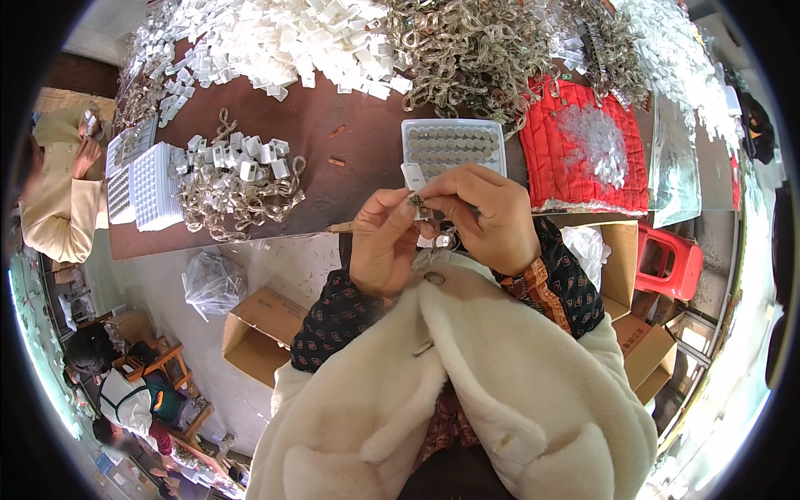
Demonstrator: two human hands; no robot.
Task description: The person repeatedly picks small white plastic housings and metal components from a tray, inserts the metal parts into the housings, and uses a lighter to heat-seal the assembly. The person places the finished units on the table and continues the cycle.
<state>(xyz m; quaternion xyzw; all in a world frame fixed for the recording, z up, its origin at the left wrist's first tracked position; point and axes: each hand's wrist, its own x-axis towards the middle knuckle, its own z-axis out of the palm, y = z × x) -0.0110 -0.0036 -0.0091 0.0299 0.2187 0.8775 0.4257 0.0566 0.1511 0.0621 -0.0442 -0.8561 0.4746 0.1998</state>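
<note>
My left hand (382, 243) and my right hand (490, 215) meet just past the table's front edge, fingertips pinched together. A small white plastic case (412, 175) sticks up between them. At the fingertips is a small dark part (418, 202), largely covered, so its kind is hard to tell. A loop of clear cord (450, 242) hangs under my right fingers. Directly beyond my hands lies a white tray (406, 137) with rows of round silver discs like button cells.
Left on the brown table (350, 121) are corded white cases (246, 167) and stacked white trays (157, 187). Piles of white cases (308, 37) and clear cords (475, 58) lie at the back. A red cloth (542, 158) bears clear pieces. Below stand cardboard boxes (271, 321) and a red stool (669, 262).
</note>
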